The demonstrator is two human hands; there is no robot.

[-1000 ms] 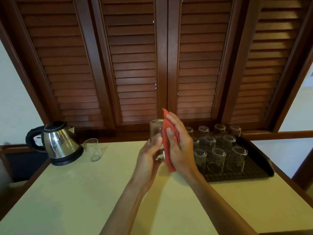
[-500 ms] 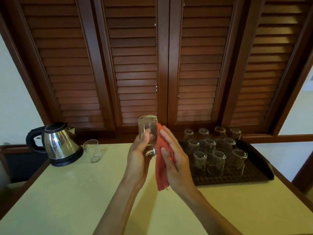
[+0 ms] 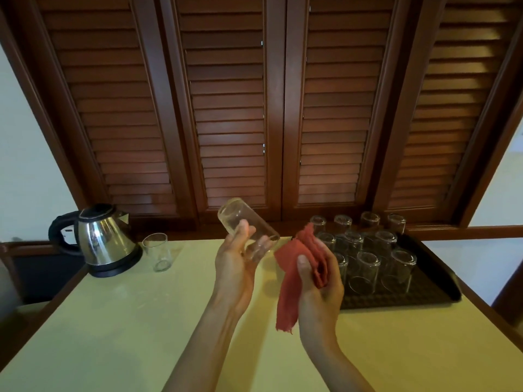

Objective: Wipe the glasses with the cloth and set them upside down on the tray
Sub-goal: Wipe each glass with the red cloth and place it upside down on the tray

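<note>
While the left grip (image 3: 236, 264) holds the tilted glass (image 3: 246, 230), the right grip (image 3: 319, 278) clutches the cloth (image 3: 291, 278) beside it.

The table (image 3: 113, 335) has wide bare surface along its near edge and at its left near corner. At the far left corner the kettle (image 3: 104, 240) and one upright glass (image 3: 157, 251) stand close together. The tray (image 3: 441, 275) fills the far right corner, packed with upturned glasses (image 3: 365, 271); only its near strip is free.
</note>
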